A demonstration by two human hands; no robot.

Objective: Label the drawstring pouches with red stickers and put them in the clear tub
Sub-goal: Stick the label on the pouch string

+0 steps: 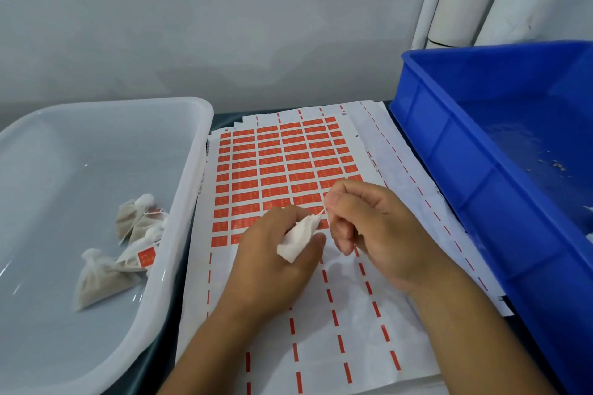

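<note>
A clear tub (192,189) holding a few labelled pouches (128,247) sits left of the sticker sheet (282,167); a blue crate (481,151) stands to the right. Above the sheet's near rows, the left hand (272,253) grips a white pouch (296,239), fingers curled round its body, neck pointing up and right. The right hand (369,221), touching that neck, pinches its drawstring end between thumb and forefinger, other fingers curled. The tub lies nearer the left hand.

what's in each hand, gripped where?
Left hand grips a white drawstring pouch around its body. Right hand pinches the pouch's drawstring at the neck end.
</note>
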